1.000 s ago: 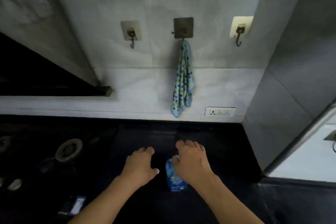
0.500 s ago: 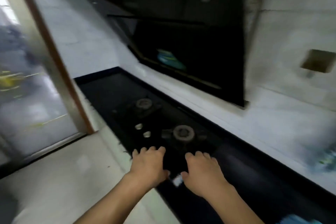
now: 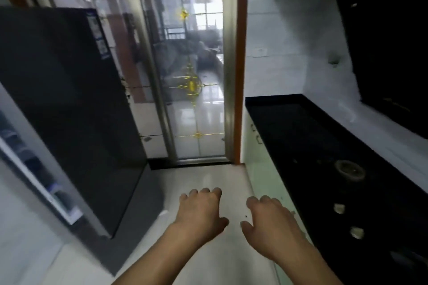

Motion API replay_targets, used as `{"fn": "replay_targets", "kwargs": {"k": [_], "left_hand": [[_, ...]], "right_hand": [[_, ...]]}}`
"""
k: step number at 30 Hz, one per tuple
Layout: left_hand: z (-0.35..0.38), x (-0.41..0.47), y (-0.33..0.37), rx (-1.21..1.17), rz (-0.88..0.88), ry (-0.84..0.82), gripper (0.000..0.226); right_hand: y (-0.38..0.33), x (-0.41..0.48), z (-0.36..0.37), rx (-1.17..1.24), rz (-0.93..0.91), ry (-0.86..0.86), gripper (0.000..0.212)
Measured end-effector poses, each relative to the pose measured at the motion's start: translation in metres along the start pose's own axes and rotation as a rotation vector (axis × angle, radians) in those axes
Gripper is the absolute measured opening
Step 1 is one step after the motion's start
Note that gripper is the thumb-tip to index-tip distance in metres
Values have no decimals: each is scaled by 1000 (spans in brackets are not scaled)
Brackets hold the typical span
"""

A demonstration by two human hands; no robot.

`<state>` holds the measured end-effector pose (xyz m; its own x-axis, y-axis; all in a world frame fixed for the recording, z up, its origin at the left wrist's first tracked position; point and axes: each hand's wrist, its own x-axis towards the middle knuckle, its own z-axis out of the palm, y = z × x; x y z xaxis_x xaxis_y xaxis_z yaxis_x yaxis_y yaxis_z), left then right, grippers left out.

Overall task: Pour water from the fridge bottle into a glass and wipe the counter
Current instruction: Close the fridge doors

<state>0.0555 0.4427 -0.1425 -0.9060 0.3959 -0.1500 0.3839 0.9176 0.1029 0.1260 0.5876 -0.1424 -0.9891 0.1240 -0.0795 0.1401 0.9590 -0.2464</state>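
Note:
A tall dark fridge (image 3: 69, 111) stands on the left with its door closed. The black counter (image 3: 301, 136) runs along the right wall. My left hand (image 3: 201, 213) and my right hand (image 3: 271, 222) hover side by side over the pale floor, palms down, fingers slightly curled, holding nothing. My right hand is close to the counter's front edge, and the fridge is well to the left of my left hand. No bottle, glass or cloth is in view.
A gas burner (image 3: 349, 169) and two knobs (image 3: 339, 208) sit in the counter. A black range hood (image 3: 393, 53) hangs above it. A sliding glass door (image 3: 199, 81) with a wooden frame faces me. Pale cabinets (image 3: 257, 152) lie under the counter.
The view has swung left, from the wall with the hanging cloth, past the stove, to the fridge and glass door. My right hand left the blue cloth on the counter; both hands are empty.

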Motion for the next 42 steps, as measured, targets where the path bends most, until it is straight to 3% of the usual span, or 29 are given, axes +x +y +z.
{"fn": "replay_targets", "kwargs": {"k": [7,12,16,20,27,31,37,42], "left_hand": [[-14,59,-80,-66,-272,58,59],[-46,95,-131,-84,-481,225,59],[-76,109,-177,-61,-617,421,53],[-102,109,-226,-5,-690,622,53],[-181,87,-338,270,-659,1033,56],[-254,79,-406,469,-629,1233,67],[-311,89,-455,400,-521,1285,79],[-315,88,-486,327,-469,1343,66]], "right_hand": [[-53,134,11,40,-279,-50,40],[-98,234,14,92,-566,-33,39],[-144,301,3,264,-862,-36,36],[-201,338,-2,442,-1035,-19,40],[-334,384,-29,694,-1220,155,70],[-425,411,-65,747,-1330,377,80],[-528,462,-119,572,-1408,775,85],[-569,491,-137,455,-1531,903,86]]}}
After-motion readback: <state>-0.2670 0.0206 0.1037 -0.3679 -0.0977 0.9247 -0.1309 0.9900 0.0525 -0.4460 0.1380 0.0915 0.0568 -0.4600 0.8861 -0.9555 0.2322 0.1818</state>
